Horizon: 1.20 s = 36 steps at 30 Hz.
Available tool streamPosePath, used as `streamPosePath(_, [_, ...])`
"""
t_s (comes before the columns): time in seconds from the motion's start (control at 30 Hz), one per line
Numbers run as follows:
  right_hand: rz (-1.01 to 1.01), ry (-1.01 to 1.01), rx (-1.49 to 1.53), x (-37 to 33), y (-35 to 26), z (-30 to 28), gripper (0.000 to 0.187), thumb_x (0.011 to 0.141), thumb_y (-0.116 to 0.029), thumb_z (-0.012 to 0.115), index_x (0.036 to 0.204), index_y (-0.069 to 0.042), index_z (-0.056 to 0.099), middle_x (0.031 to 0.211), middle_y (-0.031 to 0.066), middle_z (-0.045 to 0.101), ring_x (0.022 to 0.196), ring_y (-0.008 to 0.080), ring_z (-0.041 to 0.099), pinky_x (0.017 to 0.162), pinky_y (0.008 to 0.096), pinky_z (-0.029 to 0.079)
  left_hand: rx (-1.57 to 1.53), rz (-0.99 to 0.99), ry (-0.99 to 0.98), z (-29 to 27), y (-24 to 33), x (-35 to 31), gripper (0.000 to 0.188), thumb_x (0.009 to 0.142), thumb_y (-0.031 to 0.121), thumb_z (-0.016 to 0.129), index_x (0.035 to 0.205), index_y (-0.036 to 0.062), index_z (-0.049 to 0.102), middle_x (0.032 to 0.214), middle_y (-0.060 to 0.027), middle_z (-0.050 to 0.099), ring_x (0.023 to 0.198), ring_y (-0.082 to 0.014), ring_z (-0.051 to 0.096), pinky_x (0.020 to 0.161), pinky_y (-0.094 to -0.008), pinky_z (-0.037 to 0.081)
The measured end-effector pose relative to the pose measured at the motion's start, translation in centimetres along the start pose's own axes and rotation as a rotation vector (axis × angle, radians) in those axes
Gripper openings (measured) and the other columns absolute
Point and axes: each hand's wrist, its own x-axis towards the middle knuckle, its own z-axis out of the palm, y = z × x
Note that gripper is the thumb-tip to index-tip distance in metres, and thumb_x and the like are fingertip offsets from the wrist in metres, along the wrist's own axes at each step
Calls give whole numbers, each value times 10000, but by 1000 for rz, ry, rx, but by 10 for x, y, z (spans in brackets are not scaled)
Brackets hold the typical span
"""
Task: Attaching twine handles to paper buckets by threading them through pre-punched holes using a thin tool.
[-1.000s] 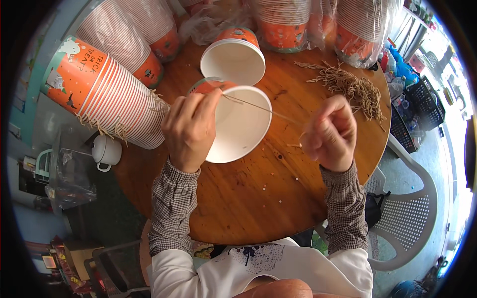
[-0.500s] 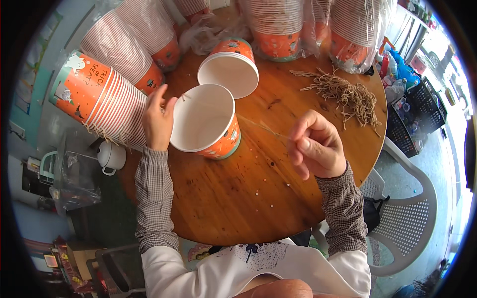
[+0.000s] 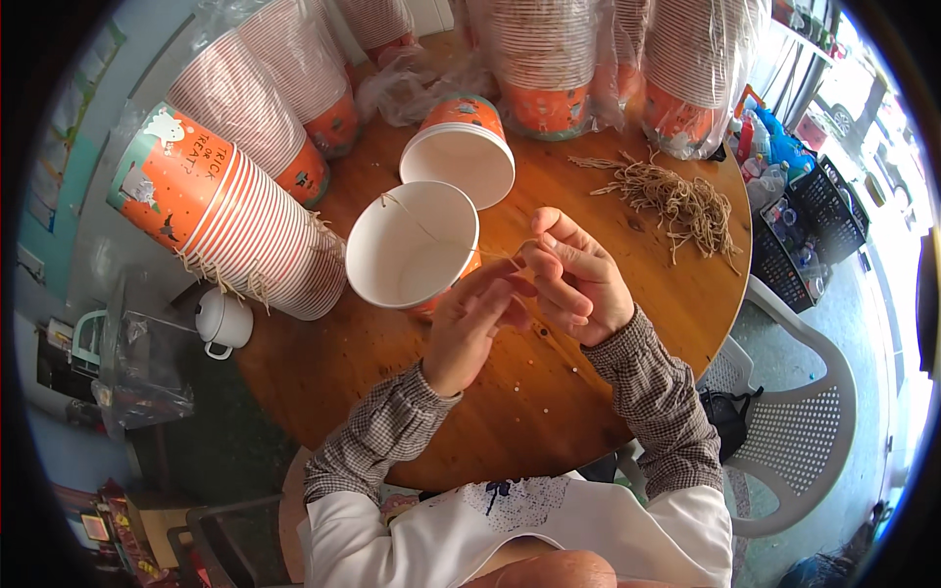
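Observation:
A white-lined orange paper bucket (image 3: 412,245) is tilted on the table, its mouth facing me. A thin tan string is threaded through its wall, one end showing inside near the far-left rim. From the bucket's right side the string runs to my hands. My right hand (image 3: 585,284) is closed, pinching the string between thumb and fingers. My left hand (image 3: 475,328) is just left of it, in front of the bucket, with thumb and fingers drawn together at the string. Its exact grip is partly hidden. Behind stands another tilted paper bucket (image 3: 458,167).
A nested stack of orange buckets (image 3: 230,211) leans at the left, strings hanging from it. More bagged stacks (image 3: 539,69) line the back. A pile of loose strings (image 3: 681,201) lies at the right. A white chair (image 3: 799,431) stands beyond the wooden table (image 3: 392,421).
My left hand has left the bucket's left rim and moved right to the string. My right hand has come left toward it, still pinching the string. The view has shifted slightly.

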Motion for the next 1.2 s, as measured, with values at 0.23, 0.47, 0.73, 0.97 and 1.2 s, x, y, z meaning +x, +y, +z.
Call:
streamPosePath(0.23, [-120, 155, -185, 2, 10, -19, 115, 1019, -104, 430, 1097, -91, 513, 772, 34, 588, 399, 73, 389, 354, 210, 300, -66, 131, 165, -14, -9, 18, 175, 935, 98, 630, 1064, -21, 636, 1016, -55, 645, 771, -89, 597, 697, -225, 516])
streamPosePath(0.47, [-100, 300, -206, 0, 6, -45, 109, 1005, -116, 465, 1097, -91, 517, 774, 32, 595, 428, 83, 426, 367, 213, 336, 170, 153, 101, -23, -3, 25, 116, 916, 51, 645, 1009, -17, 641, 920, -42, 662, 751, -92, 637, 710, -217, 542])
streamPosePath(0.73, [-483, 661, -1208, 5, 4, -40, 119, 987, -105, 527, 1056, -9, 541, 912, 32, 615, 594, 46, 543, 509, 200, 437, 413, 215, 105, -26, 5, 25, 89, 902, 1, 643, 987, -18, 654, 924, -32, 633, 769, -78, 620, 709, -197, 540])
streamPosePath(0.97, [-100, 304, -825, -3, 22, -22, 171, 962, -65, 574, 1123, -21, 537, 911, 27, 623, 762, 74, 618, 644, 222, 518, 652, 306, 67, -24, 19, 26, 131, 875, -25, 662, 999, 1, 697, 910, -27, 615, 794, -75, 585, 659, -190, 494])
streamPosePath(1.2, [-126, 389, -802, -8, 21, -25, 66, 927, -72, 643, 934, -9, 624, 804, -29, 593, 714, 18, 511, 621, 187, 442, 542, 207, 131, -23, 23, 25, 144, 966, 103, 573, 969, 6, 679, 823, -14, 608, 613, -59, 522, 550, -196, 436])
